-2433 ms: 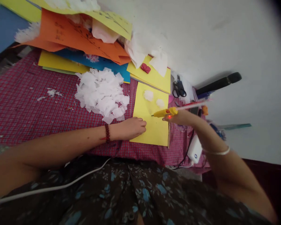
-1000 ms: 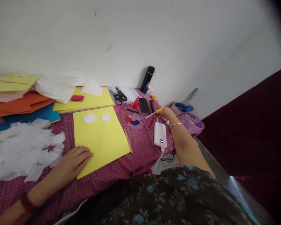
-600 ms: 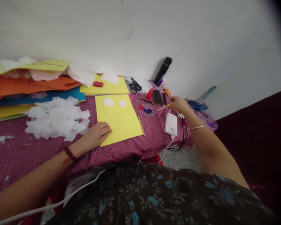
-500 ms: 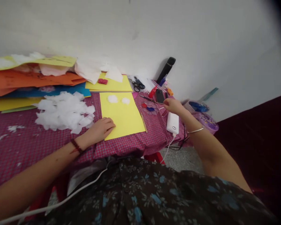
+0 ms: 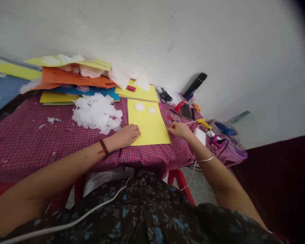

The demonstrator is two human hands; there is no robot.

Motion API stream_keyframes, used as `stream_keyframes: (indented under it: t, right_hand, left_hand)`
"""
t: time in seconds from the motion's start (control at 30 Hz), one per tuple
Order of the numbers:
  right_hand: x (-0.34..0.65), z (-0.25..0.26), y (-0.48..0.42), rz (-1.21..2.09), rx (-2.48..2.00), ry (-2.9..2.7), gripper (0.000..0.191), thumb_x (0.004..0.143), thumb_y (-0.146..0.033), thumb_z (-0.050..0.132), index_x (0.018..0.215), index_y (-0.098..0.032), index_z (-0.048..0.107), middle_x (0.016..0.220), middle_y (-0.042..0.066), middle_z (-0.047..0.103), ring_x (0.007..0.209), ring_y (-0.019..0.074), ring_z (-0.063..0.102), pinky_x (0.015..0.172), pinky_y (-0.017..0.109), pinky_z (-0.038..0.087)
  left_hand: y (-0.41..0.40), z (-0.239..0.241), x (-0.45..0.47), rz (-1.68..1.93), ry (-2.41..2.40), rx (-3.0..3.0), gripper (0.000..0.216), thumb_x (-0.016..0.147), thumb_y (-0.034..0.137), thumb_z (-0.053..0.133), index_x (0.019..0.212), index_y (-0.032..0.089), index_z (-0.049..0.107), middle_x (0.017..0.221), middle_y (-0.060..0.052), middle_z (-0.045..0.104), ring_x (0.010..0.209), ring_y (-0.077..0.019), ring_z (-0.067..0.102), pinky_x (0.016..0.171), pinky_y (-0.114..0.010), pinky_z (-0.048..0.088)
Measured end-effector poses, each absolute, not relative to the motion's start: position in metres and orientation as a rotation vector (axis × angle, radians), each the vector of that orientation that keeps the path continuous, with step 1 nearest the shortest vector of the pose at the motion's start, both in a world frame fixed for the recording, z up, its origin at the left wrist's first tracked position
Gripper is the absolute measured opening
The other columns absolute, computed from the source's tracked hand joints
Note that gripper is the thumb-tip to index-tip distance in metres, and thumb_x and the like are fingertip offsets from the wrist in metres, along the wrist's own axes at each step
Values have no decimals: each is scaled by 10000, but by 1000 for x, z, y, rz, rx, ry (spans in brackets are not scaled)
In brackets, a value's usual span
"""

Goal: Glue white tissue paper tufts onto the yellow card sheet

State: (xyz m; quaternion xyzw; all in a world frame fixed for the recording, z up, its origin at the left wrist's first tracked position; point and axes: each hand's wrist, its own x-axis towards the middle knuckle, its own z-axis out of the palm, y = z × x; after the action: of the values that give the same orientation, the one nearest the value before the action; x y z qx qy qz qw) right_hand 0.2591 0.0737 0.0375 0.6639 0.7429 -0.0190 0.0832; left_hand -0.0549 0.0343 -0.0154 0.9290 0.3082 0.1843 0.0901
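A yellow paper sheet (image 5: 148,125) lies on the red checked cloth (image 5: 40,139), with two white fluffy tufts (image 5: 139,106) stuck near its far edge. My left hand (image 5: 125,135) rests flat on the sheet's near left corner, fingers loosely stretched out. My right hand (image 5: 178,129) is at the sheet's right edge, fingers pinched on a thin wooden stick (image 5: 168,133) lying alongside the paper. The yellow glue gun (image 5: 202,123) lies behind that hand, out of its grip.
A heap of torn white paper (image 5: 96,112) sits left of the sheet. Stacked orange, blue and yellow sheets (image 5: 73,78) lie behind it. Scissors (image 5: 164,96), a black bottle (image 5: 195,84), a phone (image 5: 186,110), a white power bank (image 5: 200,135) and a purple box (image 5: 232,152) crowd the right end.
My right hand set the glue gun down at the right end of the table and came back to the sheet's right edge. My left hand stayed on the sheet.
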Motion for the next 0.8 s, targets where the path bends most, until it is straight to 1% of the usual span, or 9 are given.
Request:
stream_keyframes:
  t: [0.2, 0.4, 0.5, 0.57, 0.6, 0.63, 0.7, 0.73, 0.8]
  right_hand:
    - [261, 25, 69, -144, 1958, 2172, 241, 847, -387, 525, 904, -181, 635, 897, 95, 747, 820, 228, 679, 628, 286, 385]
    - [279, 20, 64, -131, 1950, 2150, 143, 801, -270, 524, 876, -188, 615, 842, 93, 719, 802, 251, 670, 627, 310, 385]
    - [292, 22, 60, -262, 2066, 2270, 272, 817, -252, 519, 1060, -167, 609, 789, 78, 685, 729, 235, 644, 632, 322, 405]
    - [295, 29, 58, -554, 2214, 2393, 454, 811, -262, 542, 1262, -204, 531, 707, 18, 636, 594, 198, 582, 570, 310, 398]
    - [293, 34, 58, -834, 2243, 2461, 485, 815, -278, 550, 1297, -249, 508, 685, -9, 615, 531, 176, 536, 524, 296, 381]
    - [288, 40, 59, -1179, 2276, 2491, 424, 815, -305, 565, 1238, -283, 540, 694, -15, 612, 494, 160, 505, 478, 284, 357]
    - [272, 53, 65, -1858, 2274, 2416, 151, 797, -347, 632, 933, -282, 625, 682, -13, 607, 479, 130, 483, 446, 263, 334]
    - [262, 58, 71, -2191, 2216, 2402, 95, 773, -335, 661, 838, -273, 630, 676, -14, 603, 497, 118, 492, 461, 258, 350]
    - [239, 65, 85, -2777, 1882, 2229, 115, 710, -314, 715, 767, -273, 625, 670, -29, 604, 485, 95, 462, 465, 250, 357]
  left_hand:
    - [27, -8, -57, 542, 902, 2756, 217, 963, 175, 486, 903, 124, 688, 980, -99, 662, 950, -191, 595, 891, -341, 457]
    - [12, -4, -55, 439, 939, 2821, 197, 958, 252, 552, 846, 123, 652, 913, -93, 663, 911, -208, 597, 833, -347, 463]
    - [5, -2, -51, 405, 964, 2869, 218, 962, 311, 556, 884, 130, 651, 912, -95, 654, 919, -214, 590, 825, -349, 469]
    - [4, 0, -51, 421, 924, 2877, 249, 977, 337, 530, 889, 137, 648, 912, -91, 656, 924, -211, 589, 830, -347, 472]
    - [6, 2, -52, 440, 859, 2877, 269, 990, 342, 504, 878, 141, 645, 903, -86, 658, 912, -202, 589, 832, -342, 473]
    - [9, 4, -54, 469, 785, 2874, 293, 1005, 336, 469, 861, 147, 640, 884, -78, 660, 886, -188, 587, 826, -332, 472]
    - [17, 8, -61, 594, 761, 2855, 357, 1031, 316, 396, 801, 159, 621, 802, -57, 644, 793, -158, 567, 772, -306, 462]
    - [22, 10, -66, 695, 848, 2834, 388, 1037, 312, 372, 761, 164, 602, 751, -46, 622, 741, -148, 544, 730, -297, 448]
    - [32, 15, -76, 937, 1145, 2748, 423, 1033, 314, 367, 672, 175, 538, 654, -22, 549, 656, -138, 483, 649, -290, 401]
